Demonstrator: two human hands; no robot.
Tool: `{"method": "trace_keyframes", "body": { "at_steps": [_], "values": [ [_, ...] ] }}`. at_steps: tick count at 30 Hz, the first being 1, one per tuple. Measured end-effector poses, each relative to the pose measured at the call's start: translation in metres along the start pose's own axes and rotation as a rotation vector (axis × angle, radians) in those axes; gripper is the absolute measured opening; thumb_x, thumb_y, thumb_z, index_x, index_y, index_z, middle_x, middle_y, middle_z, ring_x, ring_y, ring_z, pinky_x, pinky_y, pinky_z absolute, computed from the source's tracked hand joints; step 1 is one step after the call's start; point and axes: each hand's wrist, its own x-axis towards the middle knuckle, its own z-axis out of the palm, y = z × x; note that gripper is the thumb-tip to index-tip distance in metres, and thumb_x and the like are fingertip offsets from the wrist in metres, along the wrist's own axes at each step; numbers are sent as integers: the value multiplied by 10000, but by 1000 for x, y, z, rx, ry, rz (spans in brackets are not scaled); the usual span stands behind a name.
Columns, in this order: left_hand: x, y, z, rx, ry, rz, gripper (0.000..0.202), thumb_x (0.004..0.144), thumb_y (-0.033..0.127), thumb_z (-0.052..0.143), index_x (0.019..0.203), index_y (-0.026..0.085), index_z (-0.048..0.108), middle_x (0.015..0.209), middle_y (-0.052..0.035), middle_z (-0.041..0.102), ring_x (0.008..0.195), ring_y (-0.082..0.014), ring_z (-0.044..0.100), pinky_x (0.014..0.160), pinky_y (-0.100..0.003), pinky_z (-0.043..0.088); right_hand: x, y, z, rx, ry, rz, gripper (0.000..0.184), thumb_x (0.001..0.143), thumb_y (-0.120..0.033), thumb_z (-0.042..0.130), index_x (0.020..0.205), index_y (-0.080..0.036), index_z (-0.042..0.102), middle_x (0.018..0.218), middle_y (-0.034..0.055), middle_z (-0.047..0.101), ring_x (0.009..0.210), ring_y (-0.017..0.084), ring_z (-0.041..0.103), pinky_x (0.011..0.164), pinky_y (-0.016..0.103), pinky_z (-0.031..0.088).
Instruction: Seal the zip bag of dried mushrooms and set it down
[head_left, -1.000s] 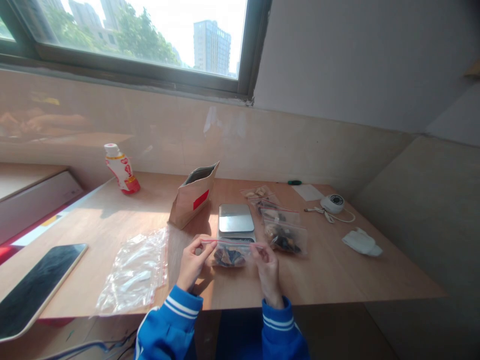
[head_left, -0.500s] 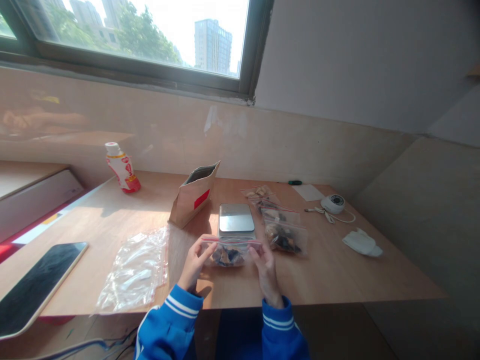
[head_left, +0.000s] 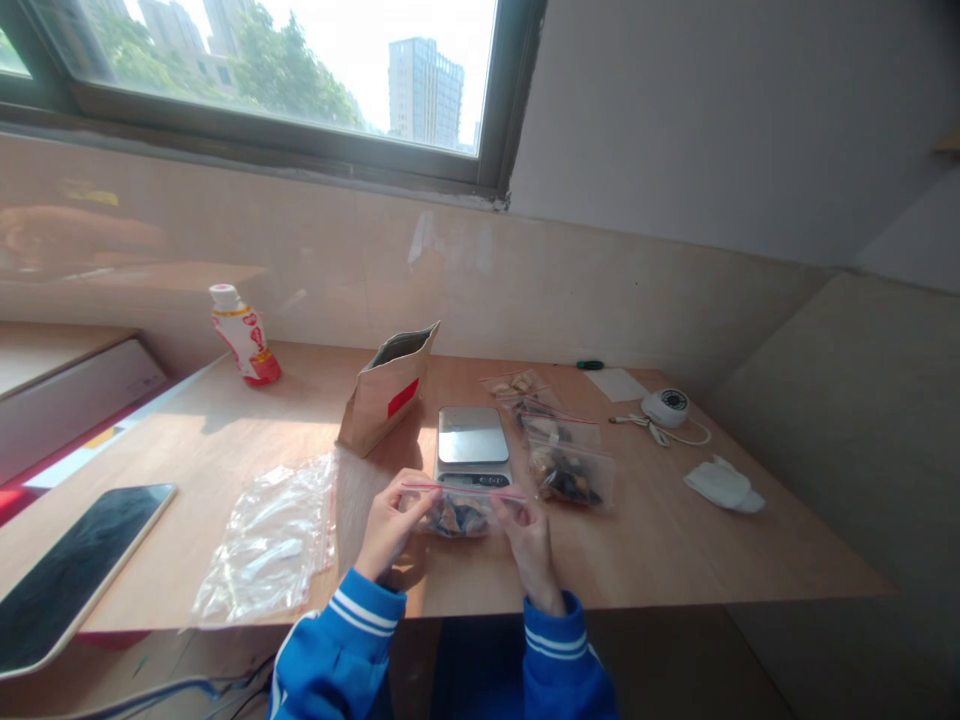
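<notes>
Crumpled clear plastic bags (head_left: 262, 545) lying by near edge of brown wooden desk (head_left: 675, 550), toward left corner. Bare left hand (head_left: 390, 520) pinching top left end of clear, red-sealed plastic pouch of dark and tan pieces (head_left: 459, 518). Pouch sitting between hands, nearer desk's near edge than silver-topped scale (head_left: 472, 437). Bare right hand (head_left: 524, 522) pinching top right end.

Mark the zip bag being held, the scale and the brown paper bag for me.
Held zip bag (head_left: 459, 518): head view, on its filled lower part.
Scale (head_left: 472, 440): head view, on its shiny metal plate.
Brown paper bag (head_left: 373, 405): head view, on its paper side, below the open top.
</notes>
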Motion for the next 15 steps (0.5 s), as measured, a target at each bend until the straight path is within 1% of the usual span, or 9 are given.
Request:
{"method": "trace_keyframes", "body": {
  "at_steps": [4, 9, 13, 15],
  "values": [
    [0, -1, 0, 38, 24, 44, 209, 755, 379, 689, 757, 170, 700, 831, -44, 624, 828, -176, 607, 738, -262, 491, -1, -3, 1, -20, 12, 0, 202, 782, -376, 696, 730, -184, 663, 683, 6, 640, 693, 174, 608, 673, 299, 503],
    [0, -1, 0, 34, 0, 44, 201, 764, 371, 683, 756, 170, 691, 815, -34, 620, 801, -164, 609, 724, -253, 487, -3, -3, 1, 17, 29, 21, 203, 788, -378, 689, 735, -188, 643, 669, -9, 629, 678, 159, 599, 668, 280, 498],
    [0, 2, 1, -8, -15, 23, 218, 755, 388, 685, 763, 170, 684, 823, -35, 631, 789, -164, 612, 727, -261, 501, -3, -3, 1, 50, -1, 34, 210, 780, -391, 694, 751, -187, 655, 741, 7, 653, 734, 171, 628, 707, 284, 520],
    [0, 2, 1, -18, -19, 8, 235, 734, 392, 702, 810, 170, 693, 860, -47, 655, 823, -178, 620, 760, -278, 510, -4, -6, 0, 77, -29, 66, 234, 773, -415, 697, 824, -187, 679, 827, 28, 688, 799, 196, 658, 758, 310, 537]
  ]
}}
